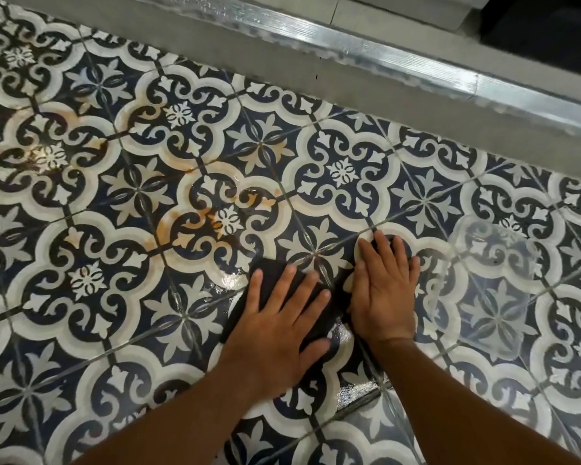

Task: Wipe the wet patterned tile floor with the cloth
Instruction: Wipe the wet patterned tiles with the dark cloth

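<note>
A navy-and-white patterned tile floor [114,182] fills the view, glossy with a pale reflection [493,263] at the right and rusty orange stains [178,226] near its middle, bordered along the top by a grey concrete sill [282,62] carrying a ribbed metal track [416,63].

Single view: head-worn wide-angle camera, tilted steeply down and a bit forward over the tile floor [114,203], close, at arm's reach. Forearms enter from the bottom edge; left hand [275,317] and right hand [383,290] sit just below and right of frame centre. Far limit is the grey ledge [282,62] and metal rail [416,72], crossing the top right diagonally. Floor lines bow toward the edges.
</note>
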Available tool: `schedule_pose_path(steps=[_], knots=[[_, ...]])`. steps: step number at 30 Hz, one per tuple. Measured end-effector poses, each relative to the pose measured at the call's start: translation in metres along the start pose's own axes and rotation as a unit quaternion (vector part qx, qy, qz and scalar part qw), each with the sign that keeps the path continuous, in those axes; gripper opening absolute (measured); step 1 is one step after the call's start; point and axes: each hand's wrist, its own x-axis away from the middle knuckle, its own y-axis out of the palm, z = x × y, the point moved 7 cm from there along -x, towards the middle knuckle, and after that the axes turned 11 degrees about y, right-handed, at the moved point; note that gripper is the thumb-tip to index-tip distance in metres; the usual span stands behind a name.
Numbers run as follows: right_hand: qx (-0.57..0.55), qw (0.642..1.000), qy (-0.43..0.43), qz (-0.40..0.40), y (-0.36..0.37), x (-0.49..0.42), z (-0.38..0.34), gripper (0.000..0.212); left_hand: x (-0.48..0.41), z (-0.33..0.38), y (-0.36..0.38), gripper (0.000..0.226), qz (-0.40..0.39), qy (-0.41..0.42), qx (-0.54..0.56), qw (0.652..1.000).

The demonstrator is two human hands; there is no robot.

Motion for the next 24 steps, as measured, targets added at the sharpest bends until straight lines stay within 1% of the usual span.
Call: schedule_pose_path(steps=[3, 5, 8, 12, 14, 18, 22, 24], knots=[[0.005, 1.000, -0.001, -0.003, -0.001, 0.001, -0.003, 0.054, 0.038, 0.005, 0.013, 0.066, -0.020, 0.001, 0.007, 1.000], [0.018, 1.000, -0.001, -0.003, -0.002, 0.001, -0.005, 0.054, 0.042, 0.002, 0.014, 0.067, -0.030, 0.004, -0.001, 1.000], [0.032, 0.999, -0.005, -0.001, -0.001, 0.001, -0.005, 0.056, 0.016, -0.004, 0.003, 0.067, -0.013, 0.011, -0.011, 1.000], [0.038, 0.999, -0.008, 0.010, 0.001, 0.000, -0.005, 0.057, -0.027, -0.021, -0.012, 0.065, -0.008, -0.019, -0.026, 0.999], [0.039, 0.999, -0.007, 0.015, 0.002, 0.000, -0.004, 0.056, -0.031, -0.021, -0.013, 0.066, -0.010, -0.029, -0.018, 0.999], [0.067, 0.998, -0.009, 0.018, 0.004, -0.001, -0.006, 0.061, 0.012, -0.011, 0.000, 0.067, -0.007, -0.014, 0.009, 1.000], [0.079, 0.997, -0.010, 0.018, 0.004, -0.002, -0.006, 0.067, 0.073, -0.015, 0.013, 0.070, -0.027, 0.005, -0.005, 1.000], [0.078, 0.997, -0.014, 0.018, 0.004, -0.002, -0.006, 0.069, 0.079, -0.020, 0.011, 0.070, -0.021, 0.032, -0.011, 0.999]])
